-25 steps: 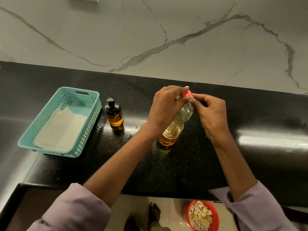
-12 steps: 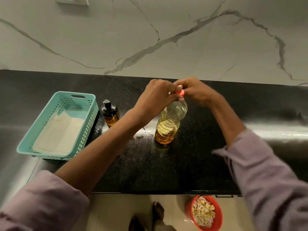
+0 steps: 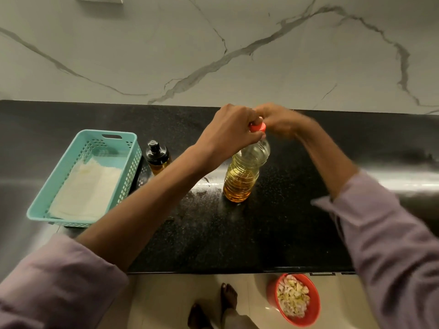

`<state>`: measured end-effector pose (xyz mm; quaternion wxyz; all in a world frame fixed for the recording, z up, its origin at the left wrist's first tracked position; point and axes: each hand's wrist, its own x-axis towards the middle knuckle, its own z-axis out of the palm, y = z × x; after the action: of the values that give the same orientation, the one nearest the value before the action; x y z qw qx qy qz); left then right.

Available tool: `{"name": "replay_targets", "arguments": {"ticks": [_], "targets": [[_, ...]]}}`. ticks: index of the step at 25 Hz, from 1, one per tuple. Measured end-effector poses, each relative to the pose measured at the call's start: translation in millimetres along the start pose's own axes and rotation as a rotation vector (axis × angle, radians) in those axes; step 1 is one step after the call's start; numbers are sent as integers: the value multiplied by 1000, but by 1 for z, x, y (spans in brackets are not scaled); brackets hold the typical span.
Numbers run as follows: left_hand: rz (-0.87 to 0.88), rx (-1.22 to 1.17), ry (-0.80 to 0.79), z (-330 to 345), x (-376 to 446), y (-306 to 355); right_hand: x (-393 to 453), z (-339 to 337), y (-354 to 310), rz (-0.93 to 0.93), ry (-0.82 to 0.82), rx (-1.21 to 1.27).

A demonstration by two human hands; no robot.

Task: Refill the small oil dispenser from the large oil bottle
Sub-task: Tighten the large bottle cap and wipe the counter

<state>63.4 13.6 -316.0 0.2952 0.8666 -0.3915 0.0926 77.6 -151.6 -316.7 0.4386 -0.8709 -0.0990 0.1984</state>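
Observation:
The large oil bottle is clear plastic, about half full of yellow oil, and stands upright on the black counter. My left hand grips its neck and shoulder. My right hand is closed over the red cap from the far side. The small oil dispenser, amber glass with a black pump top, stands upright to the left of my left forearm, untouched.
A teal perforated basket with a white cloth inside sits at the counter's left end, next to the dispenser. On the floor below the counter edge are a red bowl of chopped pieces and bare feet. A marble wall backs the counter.
My right hand has swung from the near right side of the cap round to its far side, the elbow rising. The left hand stays on the bottle neck; the bottle stays put.

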Motion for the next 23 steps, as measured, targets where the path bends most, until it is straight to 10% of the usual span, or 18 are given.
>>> {"name": "replay_targets", "arguments": {"ticks": [4, 8, 16, 23], "targets": [[-12, -18, 27, 4, -1, -3, -40, 59, 26, -49, 694, 334], [-51, -27, 23, 2, -1, -2, -50, 129, 36, -79, 1212, 165], [-80, 63, -272, -19, 31, 8, -23, 138, 21, -296, 1292, -843], [-105, 84, -325, -21, 41, 6, -41, 134, 30, -206, 1275, -167]]}}
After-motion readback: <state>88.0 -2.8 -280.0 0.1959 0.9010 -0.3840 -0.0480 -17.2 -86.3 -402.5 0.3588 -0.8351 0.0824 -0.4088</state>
